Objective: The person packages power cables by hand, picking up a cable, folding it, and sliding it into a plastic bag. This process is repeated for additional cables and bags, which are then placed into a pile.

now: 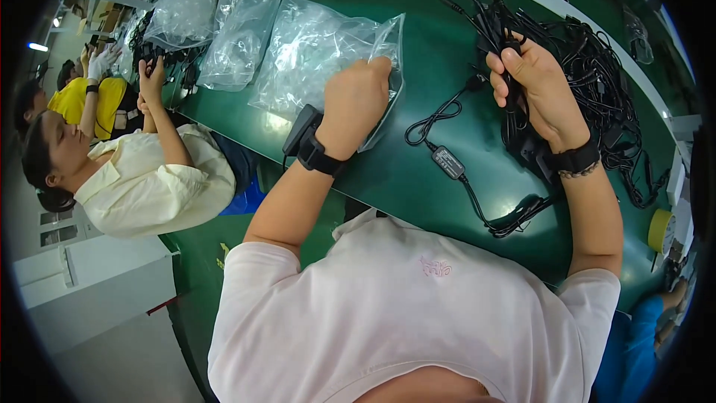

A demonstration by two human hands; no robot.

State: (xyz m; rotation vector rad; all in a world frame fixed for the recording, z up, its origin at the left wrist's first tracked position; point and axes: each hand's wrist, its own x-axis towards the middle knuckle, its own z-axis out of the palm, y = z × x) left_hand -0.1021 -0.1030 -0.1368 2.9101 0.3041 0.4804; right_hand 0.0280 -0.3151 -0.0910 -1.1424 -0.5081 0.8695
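Note:
My right hand [538, 88] is closed round a bundle of black cables [492, 22], whose plug ends stick up past the fingers. Over the right edge of a large clear plastic bag [306, 41], my left hand [354, 104] makes a fist and grips the bag's film near its mouth. Crumpled clear plastic fills the bag. Between my hands, a single black cable with an inline box [447, 162] lies on the green table [365, 186]. Its coiled part rests near my right wrist.
A big tangle of black cables [604, 89] lies right of my right hand. Two more clear bags, one upright-looking [242, 37] and one rounded [183, 15], sit at the far left. A yellow tape roll [661, 230] is at the right. Co-workers [142, 172] sit at the left.

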